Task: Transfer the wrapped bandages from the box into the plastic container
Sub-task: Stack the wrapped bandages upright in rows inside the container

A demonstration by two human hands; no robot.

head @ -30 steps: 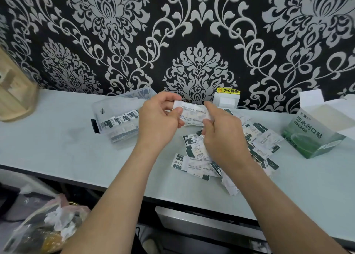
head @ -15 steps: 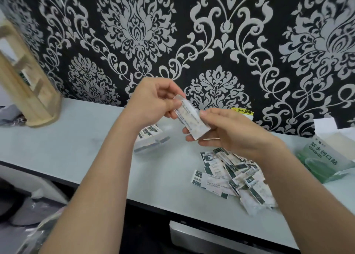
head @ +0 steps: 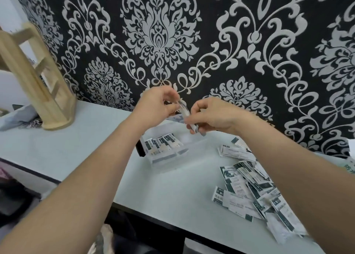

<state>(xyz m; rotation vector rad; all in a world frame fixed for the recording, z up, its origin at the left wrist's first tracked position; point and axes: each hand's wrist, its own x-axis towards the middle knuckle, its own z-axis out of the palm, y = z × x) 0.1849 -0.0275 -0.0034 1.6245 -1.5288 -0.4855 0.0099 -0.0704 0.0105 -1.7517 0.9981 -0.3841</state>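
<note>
— How is the wrapped bandage (head: 184, 110) oriented?
— Its long axis is tilted steeply; the top is pinched by the left hand (head: 159, 105), the bottom by the right hand (head: 213, 117), above the plastic container (head: 163, 163).
— And around it?
— Loose bandages (head: 249, 186) are scattered to the right; a wooden rack (head: 38, 80) is set on the pale table (head: 76, 148), backed by patterned wallpaper (head: 159, 32).

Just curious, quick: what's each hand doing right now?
Left hand: pinching the wrapped bandages.
Right hand: gripping the same wrapped bandages.

Bandage wrappers (head: 240, 193) — print illegible
</note>
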